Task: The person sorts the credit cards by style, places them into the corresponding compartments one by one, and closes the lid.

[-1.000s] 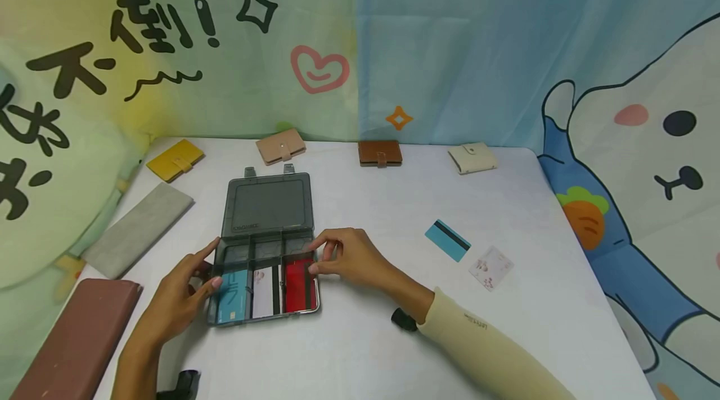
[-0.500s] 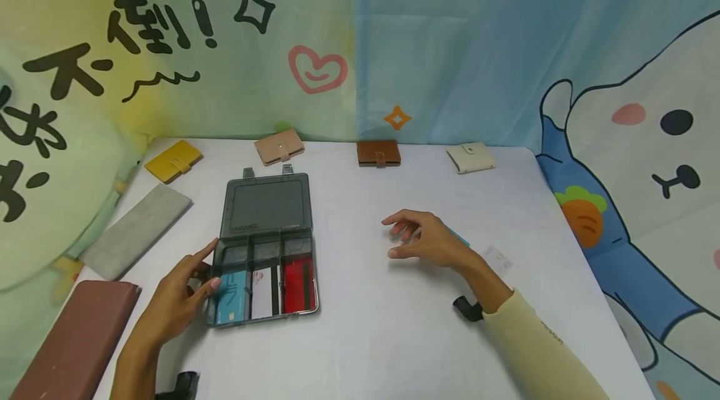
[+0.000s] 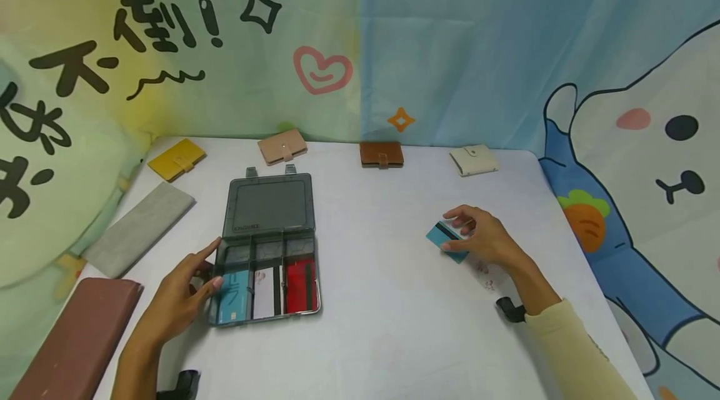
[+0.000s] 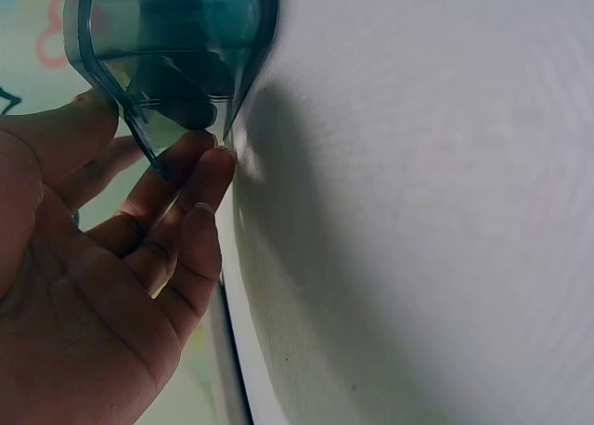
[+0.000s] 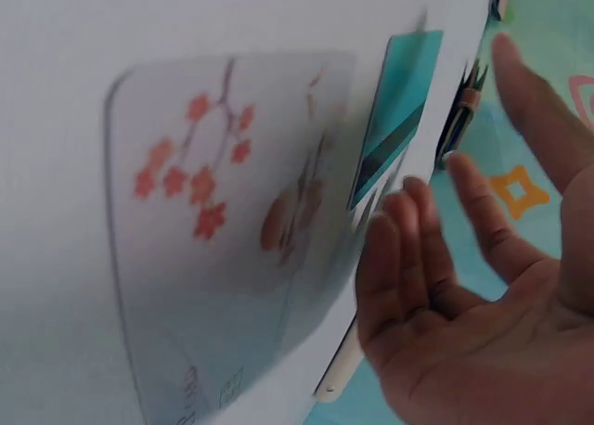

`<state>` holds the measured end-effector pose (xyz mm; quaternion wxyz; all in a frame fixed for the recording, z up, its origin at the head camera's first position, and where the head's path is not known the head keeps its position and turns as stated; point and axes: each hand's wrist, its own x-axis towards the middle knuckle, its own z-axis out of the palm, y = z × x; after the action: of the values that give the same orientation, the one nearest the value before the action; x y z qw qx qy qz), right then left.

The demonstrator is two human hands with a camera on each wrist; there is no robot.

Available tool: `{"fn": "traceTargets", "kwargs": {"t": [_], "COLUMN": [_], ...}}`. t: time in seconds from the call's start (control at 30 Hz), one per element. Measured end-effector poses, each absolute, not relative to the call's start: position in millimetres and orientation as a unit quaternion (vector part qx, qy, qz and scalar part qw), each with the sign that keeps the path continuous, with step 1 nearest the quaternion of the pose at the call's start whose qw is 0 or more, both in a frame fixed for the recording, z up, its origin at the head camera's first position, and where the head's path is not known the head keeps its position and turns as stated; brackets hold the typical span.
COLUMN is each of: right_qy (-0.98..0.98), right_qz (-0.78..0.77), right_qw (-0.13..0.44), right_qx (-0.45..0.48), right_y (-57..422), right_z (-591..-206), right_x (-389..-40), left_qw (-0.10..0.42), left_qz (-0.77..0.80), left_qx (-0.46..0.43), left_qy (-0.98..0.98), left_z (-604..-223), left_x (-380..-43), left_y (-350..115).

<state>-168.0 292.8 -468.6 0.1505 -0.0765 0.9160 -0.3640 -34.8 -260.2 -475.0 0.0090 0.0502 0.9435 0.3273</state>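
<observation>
A grey see-through compartment box [image 3: 269, 187] lies with its lid laid back on the table. Its front compartments hold a blue card [image 3: 232, 297], a white card with a black stripe [image 3: 264, 292] and a red card [image 3: 298, 287]. My left hand [image 3: 177, 300] grips the box's left edge with thumb and fingers; in the left wrist view they meet at the box's corner [image 4: 186, 35]. Over another blue card with a black stripe [image 3: 441, 237], my right hand [image 3: 486, 237] hovers, fingers spread from thumb. Beside that card lies a clear card with red flowers [image 5: 200, 184], partly hidden by the right wrist in the head view.
Along the back edge stand yellow [image 3: 177, 159], pale pink [image 3: 282, 147], brown [image 3: 382, 154] and cream [image 3: 474, 160] small wallets. At left lie a long grey wallet [image 3: 140, 228] and a long reddish-brown one [image 3: 84, 337]. A printed curtain [image 3: 450, 44] hangs behind the white table.
My right hand has left the red card in the box and travelled right to the loose blue card. The left hand stays at the box.
</observation>
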Motion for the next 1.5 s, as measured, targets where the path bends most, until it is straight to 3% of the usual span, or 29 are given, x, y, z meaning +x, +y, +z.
{"fn": "traceTargets", "kwargs": {"t": [0.4,0.7,0.83,1.13,1.5], "right_qy": [0.96,0.955,0.926,0.756,0.705], "right_qz": [-0.235,-0.254,-0.319,-0.523,-0.586], "right_qw": [0.145,0.142,0.173,0.316,0.333], "right_qx": [-0.033,-0.053,-0.107,-0.233,-0.221], "right_y": [271,257,246,200,96], "right_z": [-473,-468,-465,-468,-461], "right_x": [-176,-170,-164,-151,-136], "left_qw": [0.019,0.021,0.02,0.019,0.009], "left_qz": [0.326,0.326,0.326,0.321,0.322], "left_qx": [0.042,0.04,0.041,0.042,0.044], "left_qy": [0.944,0.944,0.944,0.946,0.946], "left_z": [-473,-474,-475,-475,-474], "left_x": [-35,-35,-35,-36,-35], "left_y": [-260,-259,-259,-259,-258]}}
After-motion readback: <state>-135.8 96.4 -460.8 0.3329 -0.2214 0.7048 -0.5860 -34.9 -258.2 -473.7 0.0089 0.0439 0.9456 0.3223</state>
